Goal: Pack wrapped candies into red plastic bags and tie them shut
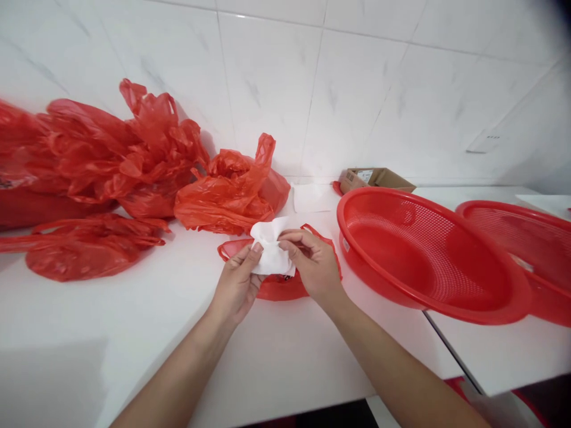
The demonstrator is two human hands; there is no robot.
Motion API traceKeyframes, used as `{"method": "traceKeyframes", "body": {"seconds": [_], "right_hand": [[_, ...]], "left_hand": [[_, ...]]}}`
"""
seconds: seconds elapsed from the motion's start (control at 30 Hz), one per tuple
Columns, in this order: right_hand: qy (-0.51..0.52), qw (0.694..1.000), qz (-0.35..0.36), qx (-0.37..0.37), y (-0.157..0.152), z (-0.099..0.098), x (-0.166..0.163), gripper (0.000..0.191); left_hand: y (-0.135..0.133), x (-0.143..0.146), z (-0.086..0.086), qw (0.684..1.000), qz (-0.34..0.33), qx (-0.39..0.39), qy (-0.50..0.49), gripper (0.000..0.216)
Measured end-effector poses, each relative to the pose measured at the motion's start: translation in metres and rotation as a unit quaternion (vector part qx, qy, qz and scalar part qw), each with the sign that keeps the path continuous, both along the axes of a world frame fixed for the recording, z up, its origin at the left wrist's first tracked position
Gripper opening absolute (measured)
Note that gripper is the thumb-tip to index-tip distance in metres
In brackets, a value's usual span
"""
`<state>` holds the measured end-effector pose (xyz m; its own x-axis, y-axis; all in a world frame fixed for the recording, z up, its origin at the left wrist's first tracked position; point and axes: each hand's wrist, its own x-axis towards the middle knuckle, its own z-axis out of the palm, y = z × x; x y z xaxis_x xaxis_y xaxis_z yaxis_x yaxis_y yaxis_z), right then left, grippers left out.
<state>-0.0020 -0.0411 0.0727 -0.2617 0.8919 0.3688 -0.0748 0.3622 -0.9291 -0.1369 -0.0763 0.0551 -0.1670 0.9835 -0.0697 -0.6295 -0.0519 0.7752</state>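
Observation:
Between my two hands is a small, soft white piece (273,257), folded or pouch-like; whether it is paper or cloth I cannot tell. My left hand (238,278) grips its left side, thumb on top and fingers curled beneath. At its right edge my right hand (314,261) pinches it between thumb and fingers. Under the hands a red plastic bag (285,290) lies on the white table, partly hidden by them. Just behind stands a crumpled, bulging red bag (232,193).
Several full red plastic bags (102,160) crowd the left along the tiled wall, with a flatter red bag (91,249) before them. On the right sit a red perforated basket (388,249) and a second red basket (535,238). Behind are a cardboard box (388,178) and a white sheet (312,198).

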Motion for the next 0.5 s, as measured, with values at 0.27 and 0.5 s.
{"method": "traceKeyframes", "body": {"seconds": [0.27,0.5], "right_hand": [[-0.016,0.999,0.023,0.036,-0.015,-0.007,-0.022,0.025],[0.027,0.998,-0.046,0.023,-0.007,-0.011,-0.043,0.035]], "left_hand": [[-0.005,0.007,-0.008,0.999,-0.008,-0.028,0.028,0.032],[-0.008,0.013,-0.005,0.997,-0.023,-0.052,0.054,0.031]]}}
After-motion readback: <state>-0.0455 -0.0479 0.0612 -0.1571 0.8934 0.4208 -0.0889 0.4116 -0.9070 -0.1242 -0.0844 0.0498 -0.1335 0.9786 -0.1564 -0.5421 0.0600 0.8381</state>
